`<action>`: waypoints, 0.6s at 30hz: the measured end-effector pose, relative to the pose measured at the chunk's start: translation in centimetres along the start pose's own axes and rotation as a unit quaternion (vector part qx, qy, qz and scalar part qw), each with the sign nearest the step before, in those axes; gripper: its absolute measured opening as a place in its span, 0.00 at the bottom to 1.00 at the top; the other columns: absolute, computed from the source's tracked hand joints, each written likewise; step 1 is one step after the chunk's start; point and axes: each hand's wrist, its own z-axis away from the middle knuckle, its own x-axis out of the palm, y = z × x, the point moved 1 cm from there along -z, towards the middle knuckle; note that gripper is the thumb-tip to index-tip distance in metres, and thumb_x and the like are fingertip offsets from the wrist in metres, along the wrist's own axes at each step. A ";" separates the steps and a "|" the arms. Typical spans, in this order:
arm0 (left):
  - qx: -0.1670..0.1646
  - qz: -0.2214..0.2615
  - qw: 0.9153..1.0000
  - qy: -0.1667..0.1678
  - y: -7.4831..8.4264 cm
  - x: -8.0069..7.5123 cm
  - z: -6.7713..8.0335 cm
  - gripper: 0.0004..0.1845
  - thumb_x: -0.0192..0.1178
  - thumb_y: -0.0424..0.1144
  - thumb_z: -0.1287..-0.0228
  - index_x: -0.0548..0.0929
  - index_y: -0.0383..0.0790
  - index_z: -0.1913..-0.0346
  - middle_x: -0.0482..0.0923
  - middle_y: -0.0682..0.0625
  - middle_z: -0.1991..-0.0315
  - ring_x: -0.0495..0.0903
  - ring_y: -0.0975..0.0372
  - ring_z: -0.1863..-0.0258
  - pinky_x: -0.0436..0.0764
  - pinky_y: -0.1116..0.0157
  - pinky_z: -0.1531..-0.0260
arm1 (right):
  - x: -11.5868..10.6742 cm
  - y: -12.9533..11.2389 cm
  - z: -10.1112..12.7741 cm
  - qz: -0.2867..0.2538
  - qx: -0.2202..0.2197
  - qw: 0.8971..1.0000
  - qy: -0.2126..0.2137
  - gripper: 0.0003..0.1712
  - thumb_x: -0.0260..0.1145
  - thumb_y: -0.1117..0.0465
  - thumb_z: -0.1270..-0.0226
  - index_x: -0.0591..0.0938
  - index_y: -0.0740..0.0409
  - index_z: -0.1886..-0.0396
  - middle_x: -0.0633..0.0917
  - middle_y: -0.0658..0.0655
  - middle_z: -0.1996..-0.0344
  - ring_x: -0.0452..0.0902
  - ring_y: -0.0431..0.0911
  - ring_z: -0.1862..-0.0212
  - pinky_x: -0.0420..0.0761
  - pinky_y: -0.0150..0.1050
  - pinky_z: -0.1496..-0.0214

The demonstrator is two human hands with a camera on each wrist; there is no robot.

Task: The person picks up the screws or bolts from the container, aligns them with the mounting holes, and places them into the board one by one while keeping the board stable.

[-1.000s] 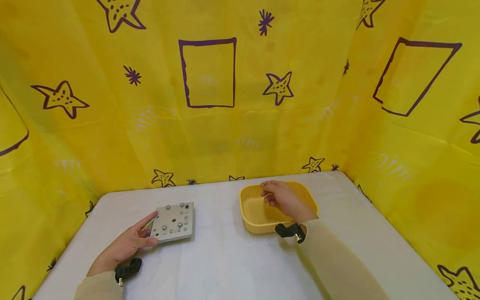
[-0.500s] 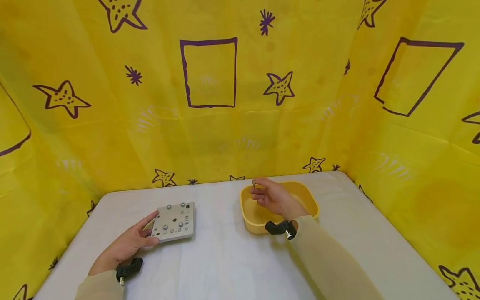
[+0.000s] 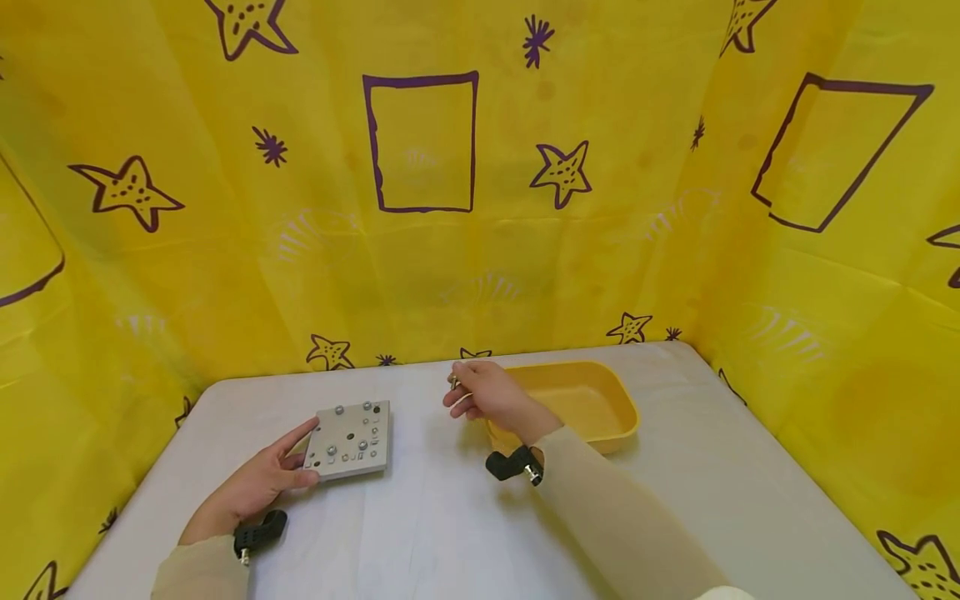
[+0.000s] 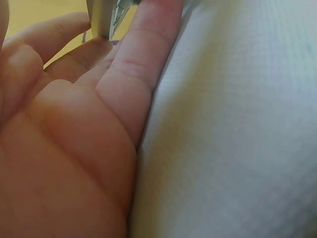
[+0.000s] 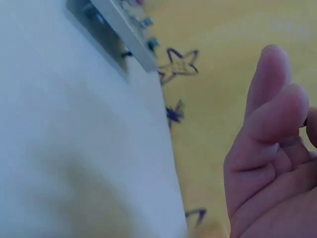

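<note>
**Midway: one more bolt being carried toward the plate**

Clearly, from the head view, I am judging the work as partly done: the metal plate [image 3: 348, 439] is already carrying several bolts seated in its holes, while other holes are showing dark and open. My right hand [image 3: 486, 395] is hanging above the tabletop [image 3: 442, 517] between the plate and the yellow tray [image 3: 592, 400], fingers curled and pinching a small bolt [image 3: 454, 382] at their tips. The bolt is sitting clear of the tray and well apart from the plate, so seating it is what is left, as I am reading it. My left hand [image 3: 258, 487] is lying on the tabletop at the plate's near left corner, forefinger stretched along the edge and thumb touching the front edge, steadying it with nearly straight fingers.

Through the left wrist view, I am seeing my left hand [image 4: 74, 129] close up, fingers lying relaxed and long, tips touching the plate's corner [image 4: 106, 17].

Through the right wrist view, my right hand [image 5: 270, 148] is showing fingers curled inward; the bolt itself is hidden here. The plate [image 5: 116, 27] is sitting far off with bolts standing up from it.
</note>
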 end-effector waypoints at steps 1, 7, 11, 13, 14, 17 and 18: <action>-0.001 -0.001 1.000 0.002 0.0 -0.1 0.0 0.55 0.73 0.42 0.42 0.48 0.48 0.19 0.56 0.31 0.26 0.67 0.44 0.33 0.60 0.44 0.34 | 0.9 0.0 -0.2 0.017 -0.004 1.000 -0.001 0.21 0.54 0.48 0.21 0.79 0.62 0.55 0.85 0.61 0.70 0.83 0.49 0.72 0.78 0.34 0.73; 0.003 0.012 1.000 -0.005 0.0 -0.1 0.1 0.54 0.73 0.40 0.41 0.47 0.47 0.19 0.55 0.30 0.26 0.69 0.45 0.35 0.70 0.64 0.41 | 6.1 0.1 -1.3 0.049 0.001 0.999 -0.014 0.21 0.59 0.47 0.24 0.83 0.62 0.61 0.81 0.57 0.74 0.77 0.46 0.76 0.76 0.34 0.75; -0.004 0.028 1.000 -0.004 0.1 0.0 0.1 0.54 0.73 0.39 0.41 0.47 0.48 0.19 0.55 0.31 0.26 0.70 0.47 0.35 0.68 0.62 0.39 | 8.5 0.3 -1.8 0.040 0.027 0.999 -0.018 0.17 0.62 0.51 0.25 0.85 0.62 0.61 0.84 0.60 0.68 0.78 0.46 0.73 0.75 0.34 0.74; -0.005 0.026 1.000 -0.004 0.1 0.0 0.1 0.54 0.73 0.39 0.41 0.47 0.48 0.19 0.54 0.31 0.26 0.69 0.46 0.34 0.64 0.53 0.35 | 9.5 0.3 -2.1 0.040 0.034 0.998 -0.018 0.14 0.64 0.55 0.26 0.86 0.61 0.61 0.86 0.60 0.67 0.79 0.46 0.73 0.75 0.34 0.73; -0.006 0.024 1.000 -0.003 0.1 0.0 0.1 0.54 0.73 0.39 0.41 0.47 0.48 0.19 0.54 0.31 0.26 0.68 0.45 0.34 0.62 0.48 0.34 | 9.9 0.3 -2.2 0.042 0.036 0.998 -0.016 0.12 0.64 0.57 0.27 0.86 0.62 0.62 0.86 0.59 0.68 0.79 0.46 0.73 0.75 0.34 0.74; -0.004 0.022 1.000 -0.002 0.0 0.0 0.1 0.54 0.73 0.40 0.41 0.47 0.48 0.19 0.53 0.30 0.25 0.68 0.44 0.34 0.60 0.45 0.34 | 11.0 0.3 -2.5 0.053 0.038 0.998 -0.006 0.09 0.65 0.60 0.28 0.87 0.61 0.65 0.86 0.57 0.72 0.78 0.45 0.75 0.74 0.33 0.75; -0.001 0.021 1.000 -0.004 0.0 0.0 0.1 0.54 0.72 0.39 0.41 0.47 0.47 0.19 0.52 0.30 0.25 0.67 0.44 0.34 0.62 0.46 0.35 | 11.4 0.3 -2.6 0.057 0.039 0.998 -0.003 0.09 0.65 0.60 0.28 0.86 0.61 0.66 0.86 0.56 0.73 0.77 0.45 0.76 0.73 0.33 0.75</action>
